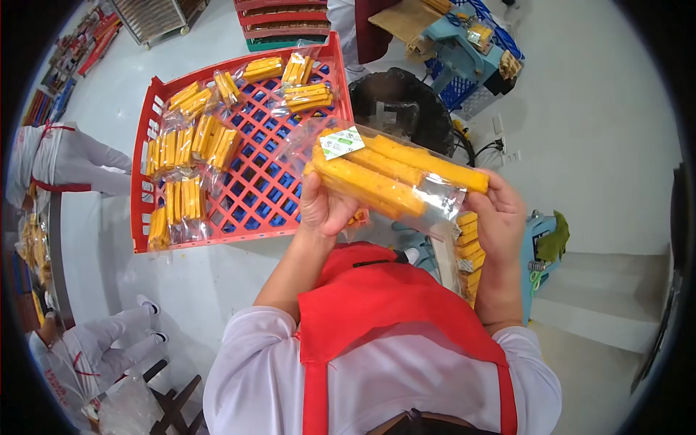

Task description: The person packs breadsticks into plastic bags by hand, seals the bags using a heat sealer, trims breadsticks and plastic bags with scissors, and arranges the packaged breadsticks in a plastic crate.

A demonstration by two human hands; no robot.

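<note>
In front of my chest, both hands hold a clear plastic bag of thick yellow sticks (391, 170). A small white-and-green printed packet or label (341, 143) shows at the bag's left end. My left hand (326, 206) grips the lower left side, its thumb pressed against the bag. Around the right end, my right hand (499, 214) has its fingers closed at the tip of the longest stick. Whether that end is sealed I cannot tell. To the left stands a red lattice crate (250, 156) with several similar filled bags (183, 145) along its left and far sides.
Yellow sticks (471, 254) lie in a container below my right hand. Light-blue equipment (464, 51) stands at upper right, near a black bag-lined bin (395, 109). Stacked crates (279, 22) are at the back. Two people in white (80, 156) (109, 344) are at left.
</note>
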